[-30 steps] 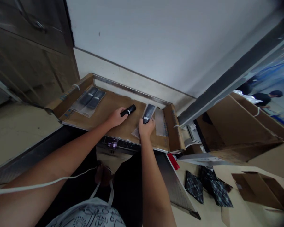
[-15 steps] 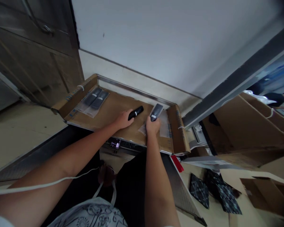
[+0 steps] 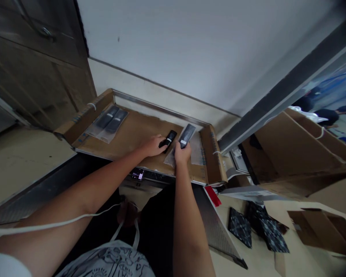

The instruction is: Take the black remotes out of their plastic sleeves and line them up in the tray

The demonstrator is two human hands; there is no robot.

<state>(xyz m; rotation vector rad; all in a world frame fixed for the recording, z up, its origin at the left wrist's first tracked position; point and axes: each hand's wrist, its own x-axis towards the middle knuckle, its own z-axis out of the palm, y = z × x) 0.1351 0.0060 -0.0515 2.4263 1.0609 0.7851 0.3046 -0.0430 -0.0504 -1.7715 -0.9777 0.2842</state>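
Counter (image 3: 132, 129) stretches leftward from left grip (image 3: 155, 146); side wall (image 3: 215, 163) stands right of right grip (image 3: 182, 153). Left grip narrow, holding black remote (image 3: 170, 137) by its near end; right grip narrow, holding bagged remote (image 3: 187, 134). Both long axes point away from the grips, slanting right.

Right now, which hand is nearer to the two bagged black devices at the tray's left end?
Left. The left hand, holding a black device, is to the right of the bagged pair; the right hand, holding another bagged device, is farther right.
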